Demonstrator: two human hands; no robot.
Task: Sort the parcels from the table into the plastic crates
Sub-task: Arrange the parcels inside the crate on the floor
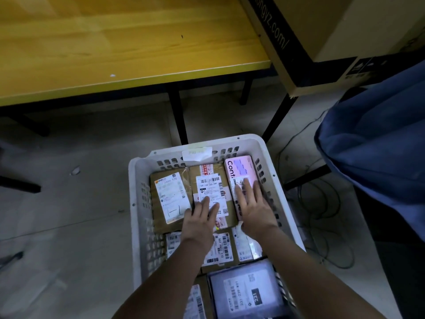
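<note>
Parcels filled the white crate (135,180) on the floor, packed flat with labels up. The stretch of yellow table (115,49) in view held no parcel, so the sorting looked nearly done, though the rest of the tabletop lay outside the picture and only this one crate showed.

At the far end three lay side by side, long axes running away from the person: a brown box (170,194), a taped box (212,180) and a pink box (239,169) tight against the right wall, its printed word reading lengthwise. Nearer parcels, among them a grey bag (246,293), lay in front.

Left hand (202,217) rested flat on the taped box, fingers straight and spread. Right hand (253,203) lay flat on the pink box, fingers likewise straight, gripping nothing; it seemed to be pressing that box into place.
</note>
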